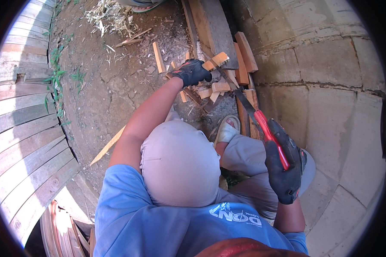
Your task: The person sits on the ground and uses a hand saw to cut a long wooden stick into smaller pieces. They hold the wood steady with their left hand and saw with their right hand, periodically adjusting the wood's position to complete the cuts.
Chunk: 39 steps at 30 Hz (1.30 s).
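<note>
In my gloved left hand point(193, 72) is the near end of a short wood block point(216, 61), its fingers closed round it. The block sticks out to the right above the pile. My gloved right hand point(284, 160) grips the red handle of a machete point(246, 103). Its long, narrow, dark blade slants up and left from the handle, and the far part lies across the block. Whether the edge has bitten into the wood, I cannot tell. Loose cut wood pieces point(220, 87) lie just below the block.
Thick planks point(214, 30) run along the far side, beside a concrete wall point(326, 103). Several reddish wood blocks point(245, 51) lean there. Wood shavings point(111, 18) are heaped on the dirt at the far left. A weathered board surface point(23, 111) borders the left. My sandalled foot point(228, 129) is close to the pile.
</note>
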### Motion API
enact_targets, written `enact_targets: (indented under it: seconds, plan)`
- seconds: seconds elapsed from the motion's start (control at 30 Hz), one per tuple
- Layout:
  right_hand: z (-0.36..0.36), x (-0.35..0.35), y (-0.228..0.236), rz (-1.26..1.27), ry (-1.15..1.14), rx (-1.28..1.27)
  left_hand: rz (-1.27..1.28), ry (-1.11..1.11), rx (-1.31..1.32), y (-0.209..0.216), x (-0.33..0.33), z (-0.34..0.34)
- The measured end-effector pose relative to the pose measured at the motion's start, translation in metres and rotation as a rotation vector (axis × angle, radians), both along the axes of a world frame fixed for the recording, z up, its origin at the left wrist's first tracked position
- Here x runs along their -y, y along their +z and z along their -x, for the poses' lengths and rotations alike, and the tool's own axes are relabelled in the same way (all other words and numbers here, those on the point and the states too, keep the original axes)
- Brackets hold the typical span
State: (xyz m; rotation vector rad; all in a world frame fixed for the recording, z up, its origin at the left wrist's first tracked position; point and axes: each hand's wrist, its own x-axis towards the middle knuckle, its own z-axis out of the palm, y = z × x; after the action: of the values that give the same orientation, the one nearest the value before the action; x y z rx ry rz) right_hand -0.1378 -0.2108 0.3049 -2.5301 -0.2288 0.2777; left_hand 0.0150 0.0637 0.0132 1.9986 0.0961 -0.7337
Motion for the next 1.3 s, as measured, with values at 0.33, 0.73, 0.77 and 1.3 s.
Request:
enact_targets:
  seconds: [0.33, 0.73, 0.77, 1.3]
  plan:
    - [0.0, -0.002, 0.004, -0.013, -0.062, -0.082, -0.368, 0.048, 0.247, -0.003, 0.009, 0.014]
    - [-0.002, -0.01, 0.011, -0.02, -0.037, -0.062, -0.34, 0.111, 0.202, 0.002, 0.02, 0.023]
    - [-0.002, -0.011, 0.012, -0.009, -0.035, -0.064, -0.329, 0.096, 0.217, -0.002, 0.02, 0.022]
    - [0.015, 0.001, 0.03, 0.028, -0.074, -0.076, -0.27, 0.089, 0.194, 0.004, 0.014, 0.021]
